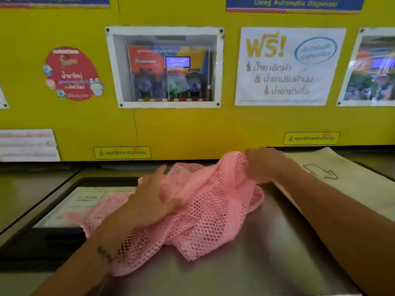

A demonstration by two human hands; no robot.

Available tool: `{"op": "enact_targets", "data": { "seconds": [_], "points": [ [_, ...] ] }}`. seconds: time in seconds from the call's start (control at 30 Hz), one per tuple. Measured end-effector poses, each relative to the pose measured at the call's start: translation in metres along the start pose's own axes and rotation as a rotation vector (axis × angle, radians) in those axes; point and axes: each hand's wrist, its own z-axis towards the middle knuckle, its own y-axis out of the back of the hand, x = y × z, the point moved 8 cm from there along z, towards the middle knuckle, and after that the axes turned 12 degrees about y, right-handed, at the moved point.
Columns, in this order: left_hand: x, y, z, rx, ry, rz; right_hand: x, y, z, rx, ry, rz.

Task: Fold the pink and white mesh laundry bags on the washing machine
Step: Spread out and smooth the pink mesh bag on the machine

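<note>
Mesh laundry bag [201, 210]: pink, honeycomb-hole weave. Washer top [267, 253]: grey steel w/ black-framed panel [42, 242] at 9 o'clock. Cloth [352, 178] at 3 o'clock: off-white w/ thin dark line drawing. Wall [192, 129] at 12: bright yellow. Round sticker [72, 73] at 11: red, white script. Poster [288, 67] at 1: white, gold + grey lettering, blue bubble.

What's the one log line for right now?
left hand: flat on pink mesh bag | right hand: gripping bag's far edge | bag: crumpled, unfolded
</note>
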Motion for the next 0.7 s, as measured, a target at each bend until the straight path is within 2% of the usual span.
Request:
{"op": "enact_targets", "data": {
  "seconds": [0.07,0.17,0.2,0.27,0.33,0.4,0.47,0.53,0.6,0.7],
  "points": [
    [0.006,-0.006,0.002,0.017,-0.049,0.049,0.01,-0.007,-0.002,0.143,0.064,0.205],
    [-0.003,0.015,0.003,-0.222,-0.157,-0.056,0.069,-0.01,-0.017,0.227,0.258,0.718],
    [-0.008,0.025,0.001,-0.303,-0.167,-0.114,0.088,-0.015,-0.022,0.25,0.289,0.765],
    [-0.016,0.047,-0.003,-0.423,-0.16,-0.282,0.11,-0.033,-0.024,0.258,0.321,0.622],
    [-0.022,0.063,-0.005,-0.462,-0.158,-0.436,0.109,-0.034,-0.012,0.1,0.34,0.501],
    [-0.03,0.068,0.001,-0.393,-0.248,-0.51,0.087,-0.013,-0.003,-0.155,0.313,0.532],
    [-0.035,0.061,0.007,-0.233,-0.296,-0.546,0.049,0.02,-0.002,-0.381,0.183,0.529],
    [-0.037,0.054,0.012,-0.172,-0.319,-0.546,0.004,0.048,-0.007,-0.53,0.023,0.46],
    [-0.036,0.051,0.015,-0.208,-0.302,-0.531,-0.035,0.057,-0.013,-0.527,-0.127,0.376],
    [-0.029,0.032,0.029,-0.204,-0.165,-0.403,-0.055,0.036,-0.02,-0.227,-0.282,0.106]
  ]
}}
